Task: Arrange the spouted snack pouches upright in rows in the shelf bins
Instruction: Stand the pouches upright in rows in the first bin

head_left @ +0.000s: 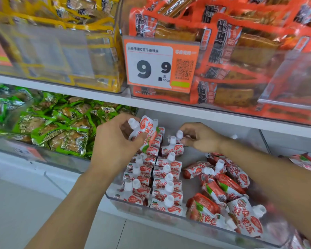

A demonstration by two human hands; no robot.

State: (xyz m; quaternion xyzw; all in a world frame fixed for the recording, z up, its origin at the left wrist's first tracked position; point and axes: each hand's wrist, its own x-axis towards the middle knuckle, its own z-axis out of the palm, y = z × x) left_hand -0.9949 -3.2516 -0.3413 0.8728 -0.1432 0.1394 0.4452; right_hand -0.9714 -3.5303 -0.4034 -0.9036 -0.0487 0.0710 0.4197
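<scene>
While your forearms reach over the clear plastic shelf bin (pixel 115 199), red-and-white spouted snack pouches (pixel 166 190) stand upright in two rows below your left hand (pixel 115 141), and loose pouches (pixel 223 191) lie flat in a heap below your right hand (pixel 199 138). Your left hand grips a bunch of pouches (pixel 144 131) by their tops, tilted. Your right hand pinches the white cap (pixel 179 134) of the upright pouch at the far end of the second row. Beyond both hands hangs an orange price tag (pixel 160 65).
</scene>
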